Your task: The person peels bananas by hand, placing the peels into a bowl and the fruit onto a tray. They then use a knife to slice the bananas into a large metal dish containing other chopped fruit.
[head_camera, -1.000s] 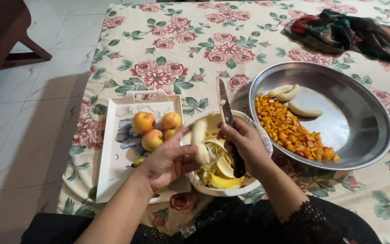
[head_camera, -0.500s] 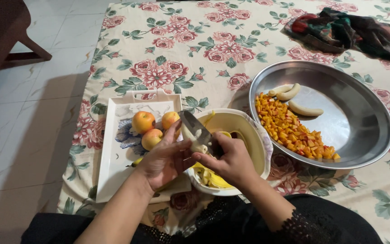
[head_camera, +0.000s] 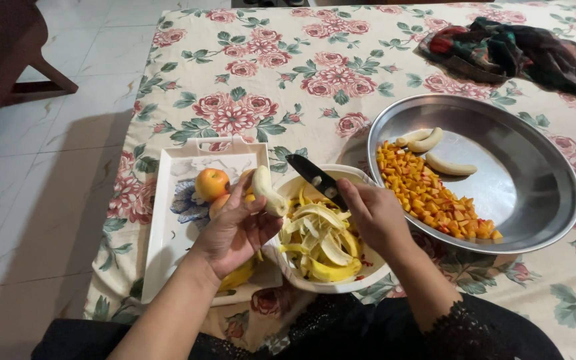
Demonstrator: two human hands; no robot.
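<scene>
The left hand (head_camera: pixel 235 230) had lifted the peeled banana (head_camera: pixel 265 191) clear of the bowl (head_camera: pixel 341 283), fingers gripping it; the right hand (head_camera: pixel 375 217), fingers closed on the knife (head_camera: pixel 316 179), had drawn apart; beyond, a steel platter (head_camera: pixel 535 193) on the floral-clothed surface (head_camera: pixel 268 73); tiled floor (head_camera: pixel 55 173) leftward.

Surface: table (head_camera: pixel 315 60) under a floral cloth.
Centre, near edge: white bowl (head_camera: pixel 341 285).
Left of bowl: white tray (head_camera: pixel 168 220), touching it.
Right of bowl: steel platter (head_camera: pixel 535 173).
Beyond platter: dark cloth (head_camera: pixel 521 50).
</scene>
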